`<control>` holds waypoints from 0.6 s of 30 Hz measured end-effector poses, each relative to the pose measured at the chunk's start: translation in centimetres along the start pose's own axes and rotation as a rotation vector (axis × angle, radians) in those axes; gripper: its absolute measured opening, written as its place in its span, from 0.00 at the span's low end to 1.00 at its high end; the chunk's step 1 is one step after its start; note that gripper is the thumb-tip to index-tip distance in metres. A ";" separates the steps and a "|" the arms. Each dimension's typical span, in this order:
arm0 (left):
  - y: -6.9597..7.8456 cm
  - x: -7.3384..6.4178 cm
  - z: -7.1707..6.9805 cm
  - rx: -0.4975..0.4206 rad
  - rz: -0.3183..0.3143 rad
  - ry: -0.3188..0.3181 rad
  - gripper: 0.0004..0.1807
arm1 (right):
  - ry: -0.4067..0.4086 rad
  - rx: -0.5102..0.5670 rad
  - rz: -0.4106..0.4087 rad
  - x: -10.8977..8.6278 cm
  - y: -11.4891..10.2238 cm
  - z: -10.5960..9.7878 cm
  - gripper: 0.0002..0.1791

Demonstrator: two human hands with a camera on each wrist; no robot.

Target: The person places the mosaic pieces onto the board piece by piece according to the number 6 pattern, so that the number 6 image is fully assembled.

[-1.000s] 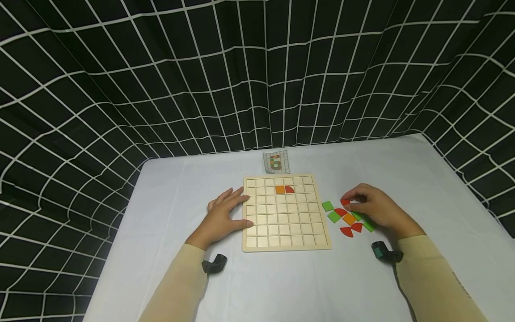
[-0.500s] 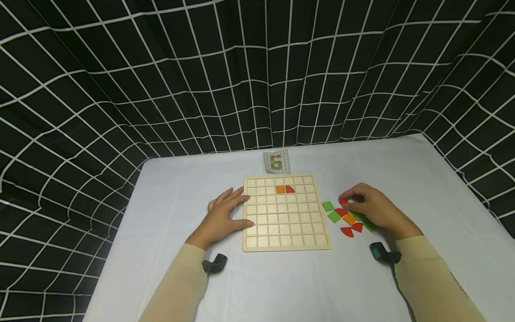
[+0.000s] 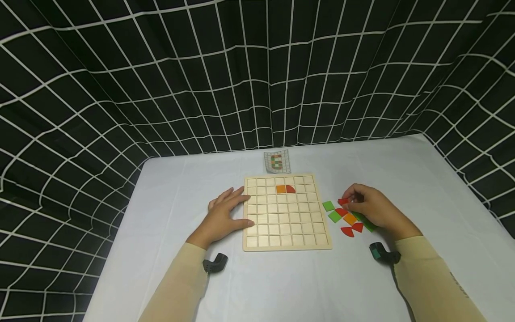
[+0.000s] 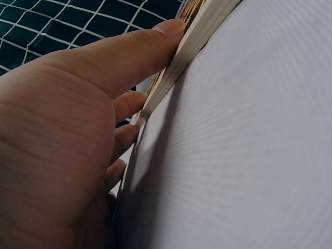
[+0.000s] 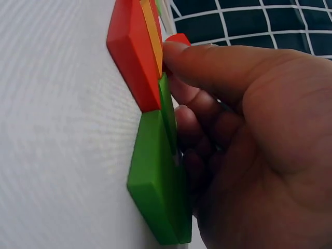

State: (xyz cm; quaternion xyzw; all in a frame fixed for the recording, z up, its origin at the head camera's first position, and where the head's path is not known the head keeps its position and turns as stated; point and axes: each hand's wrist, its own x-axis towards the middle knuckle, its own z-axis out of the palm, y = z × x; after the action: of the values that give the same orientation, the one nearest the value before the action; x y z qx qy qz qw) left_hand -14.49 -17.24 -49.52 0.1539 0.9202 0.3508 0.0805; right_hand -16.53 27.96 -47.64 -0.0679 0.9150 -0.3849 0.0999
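"Red piece first: where is it sitting?"

"Right of the wooden board, in the right hand. Thumb and fingertips are pinching it. Whether it is also touching the white table, I cannot tell."

"What is lying around that hand?"

"Two green squares are lying nearest the board, an orange tile is lying closer to the hand, and three loose red quarters are scattering among them. Longer green pieces are showing partly beneath the palm."

"And the left hand?"

"Its fingers are spreading at the board's left edge, with thumb and forefinger touching the rim."

"Is the board carrying anything?"

"Yes, an orange square and a red quarter-circle are sitting side by side in the second row from the far edge. Beyond it, a small printed sheet is lying flat."
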 end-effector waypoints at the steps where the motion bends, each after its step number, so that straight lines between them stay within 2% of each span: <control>1: 0.0 0.0 0.0 0.000 0.000 0.000 0.44 | 0.002 0.003 -0.004 0.0 0.0 0.0 0.11; 6: 0.0 0.0 0.0 0.002 0.008 0.001 0.44 | 0.024 0.023 0.021 0.0 0.3 0.1 0.14; 11: 0.0 0.0 0.0 0.003 0.005 0.001 0.44 | 0.048 0.089 0.055 0.1 0.4 0.1 0.15; 18: -0.1 0.0 0.0 0.008 0.005 0.001 0.44 | 0.062 0.175 0.030 0.1 0.0 0.2 0.17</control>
State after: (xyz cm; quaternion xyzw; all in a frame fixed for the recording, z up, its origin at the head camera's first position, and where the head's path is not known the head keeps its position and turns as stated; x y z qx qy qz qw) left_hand -14.54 -17.29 -49.60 0.1564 0.9212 0.3474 0.0787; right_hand -16.59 27.83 -47.82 -0.0332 0.8815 -0.4636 0.0831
